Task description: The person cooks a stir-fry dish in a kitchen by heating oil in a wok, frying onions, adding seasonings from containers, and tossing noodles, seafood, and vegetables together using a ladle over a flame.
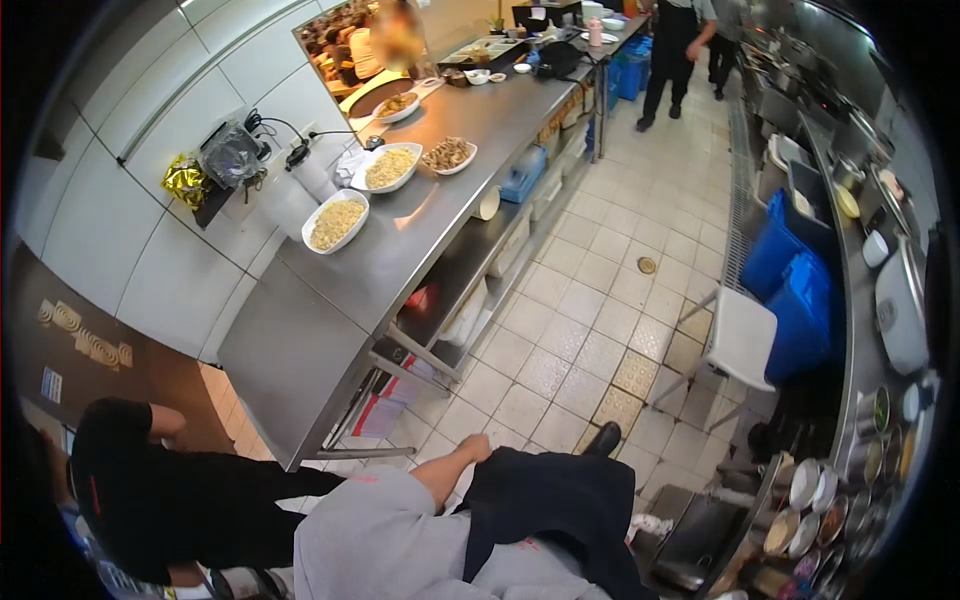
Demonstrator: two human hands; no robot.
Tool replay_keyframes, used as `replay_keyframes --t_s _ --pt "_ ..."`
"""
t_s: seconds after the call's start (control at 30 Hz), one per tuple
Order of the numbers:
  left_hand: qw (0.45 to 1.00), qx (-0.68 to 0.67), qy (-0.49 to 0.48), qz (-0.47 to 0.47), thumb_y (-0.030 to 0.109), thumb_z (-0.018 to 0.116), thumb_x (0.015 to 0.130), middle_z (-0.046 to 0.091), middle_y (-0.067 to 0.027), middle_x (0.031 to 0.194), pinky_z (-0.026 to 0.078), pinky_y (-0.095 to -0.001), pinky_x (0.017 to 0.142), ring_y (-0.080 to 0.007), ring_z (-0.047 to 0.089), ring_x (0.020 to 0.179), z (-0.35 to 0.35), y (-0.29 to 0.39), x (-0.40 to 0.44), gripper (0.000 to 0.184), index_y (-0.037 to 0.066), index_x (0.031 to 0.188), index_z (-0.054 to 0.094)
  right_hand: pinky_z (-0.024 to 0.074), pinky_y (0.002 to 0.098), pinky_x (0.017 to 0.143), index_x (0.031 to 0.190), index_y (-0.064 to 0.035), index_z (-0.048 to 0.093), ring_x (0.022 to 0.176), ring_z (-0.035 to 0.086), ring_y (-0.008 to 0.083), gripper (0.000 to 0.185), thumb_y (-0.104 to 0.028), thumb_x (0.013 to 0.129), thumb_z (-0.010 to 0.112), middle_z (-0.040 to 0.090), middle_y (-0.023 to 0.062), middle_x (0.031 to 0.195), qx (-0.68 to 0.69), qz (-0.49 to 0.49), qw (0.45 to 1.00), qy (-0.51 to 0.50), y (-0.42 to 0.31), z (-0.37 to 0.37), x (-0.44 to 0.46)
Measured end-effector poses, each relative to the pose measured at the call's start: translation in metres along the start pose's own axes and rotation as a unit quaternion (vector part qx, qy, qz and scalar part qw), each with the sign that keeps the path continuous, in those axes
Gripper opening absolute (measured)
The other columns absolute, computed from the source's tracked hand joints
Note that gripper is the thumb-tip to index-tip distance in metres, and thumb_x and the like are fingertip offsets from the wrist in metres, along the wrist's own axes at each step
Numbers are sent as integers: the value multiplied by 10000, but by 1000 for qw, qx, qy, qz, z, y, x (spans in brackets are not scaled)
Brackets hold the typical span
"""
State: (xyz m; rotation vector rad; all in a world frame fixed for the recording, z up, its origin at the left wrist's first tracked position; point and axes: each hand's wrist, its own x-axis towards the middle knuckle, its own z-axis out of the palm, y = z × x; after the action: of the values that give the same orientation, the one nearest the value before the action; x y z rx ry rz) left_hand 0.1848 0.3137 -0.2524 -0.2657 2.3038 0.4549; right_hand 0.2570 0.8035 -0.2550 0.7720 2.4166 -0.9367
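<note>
My left hand (478,447) is held out beside the dark apron (550,500) over my legs, its fingers curled closed with nothing visible in them. Its forearm comes out of a grey sleeve. My right hand is not in view. Ahead to the left stands a long steel counter (300,365). On it are a white dish of pale chopped food (336,222), a second such dish (390,168) behind it, and a dish of brownish pieces (448,156). The hand is apart from all of these.
A person in black (150,490) stands close at my left. A white stool (735,340) and blue bins (800,310) line the right side, before a bench with several small containers (805,485). Another person (675,50) is far down the tiled aisle (590,260).
</note>
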Motion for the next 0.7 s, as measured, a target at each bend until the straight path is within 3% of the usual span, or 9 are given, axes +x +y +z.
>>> replay_keyframes --t_s 0.2,0.3,0.33,0.37,0.43,0.57,0.7 --pt "993 18 -93 -68 392 643 761 624 -258 1062 496 -434 862 -385 607 1020 3 17 -42 494 -38 1005 653 507 415 690 847 14 681 752 655 332 235 -179 778 568 660 209 797 -47 -50 997 -47 -37 -21 76" --pt "987 -77 -116 -79 411 620 774 635 -236 1059 502 -426 848 -362 609 1030 5 44 -16 477 -3 1006 666 508 413 694 853 15 683 754 656 330 235 -176 776 570 663 208 800 -70 -71 992 -72 -54 -36 109" --pt "960 -265 -55 -75 433 591 783 653 -212 1032 504 -419 842 -349 613 1035 4 55 -10 452 48 1000 683 509 412 695 854 15 683 755 656 330 235 -175 776 570 663 208 801 -75 -78 991 -77 -60 -43 120" --pt "964 -254 -35 -69 444 587 782 651 -205 1051 497 -416 840 -341 614 1035 -3 65 2 468 50 1016 677 509 411 697 856 15 684 756 657 329 235 -174 775 571 664 207 802 -82 -84 990 -83 -63 -51 131" --pt "972 -229 -3 -60 467 578 778 645 -189 1087 485 -411 835 -324 616 1037 -93 140 -34 502 54 1049 665 509 410 699 860 16 685 757 658 328 236 -172 774 572 666 207 804 -88 -91 988 -88 -72 -69 152" --pt "970 -206 -17 -125 489 559 783 648 -188 1083 478 -406 862 -319 616 1042 -78 138 47 512 71 1059 663 511 407 704 867 17 687 760 660 325 237 -168 772 575 669 205 808 -78 -73 990 -87 -87 -115 210" --pt "958 -256 32 -129 485 560 788 657 -183 1063 470 -406 890 -318 610 1055 -102 154 54 505 71 1058 663 511 387 769 948 18 695 845 668 319 267 -141 760 593 684 205 914 -24 -2 996 -88 -98 -146 290"
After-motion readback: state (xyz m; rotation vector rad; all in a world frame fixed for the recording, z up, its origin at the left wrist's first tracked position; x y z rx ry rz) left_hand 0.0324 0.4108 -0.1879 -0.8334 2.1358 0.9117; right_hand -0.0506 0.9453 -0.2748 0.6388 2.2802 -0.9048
